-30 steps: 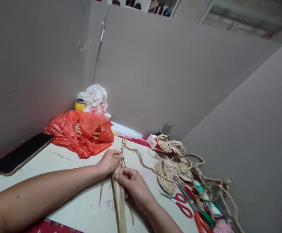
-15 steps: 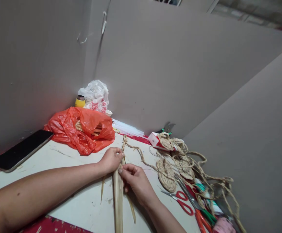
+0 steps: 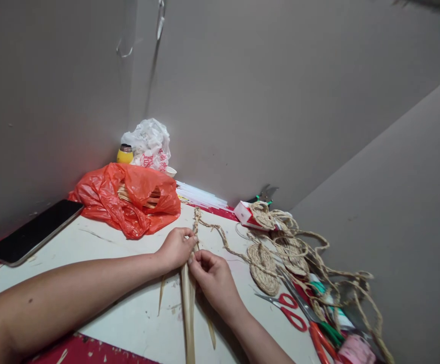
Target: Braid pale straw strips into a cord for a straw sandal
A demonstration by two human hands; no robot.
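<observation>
My left hand (image 3: 178,248) pinches a narrow braid (image 3: 196,220) of straw-coloured plant fibre where its plaited part ends. Just below, my right hand (image 3: 212,280) is closed, thumb against forefinger, on the flat dried strips (image 3: 188,318) that run from the braid toward me. A thinner loose strip (image 3: 211,333) hangs to the right under my right hand, and another lies left of the strips. From the braid's far end a plaited cord (image 3: 223,237) runs right to a coiled oval braid piece (image 3: 262,269).
Red-handled scissors (image 3: 288,311) and larger shears (image 3: 320,344) lie at the right beside tangled fibre rope (image 3: 318,247). A red plastic bag (image 3: 129,197) with dried strips stands at the back left, near a phone (image 3: 34,232). Grey walls (image 3: 242,101) enclose the table.
The camera view has tilted slightly downward. My right hand has moved a little up the strips, closer to my left hand, and the strips below lie narrower.
</observation>
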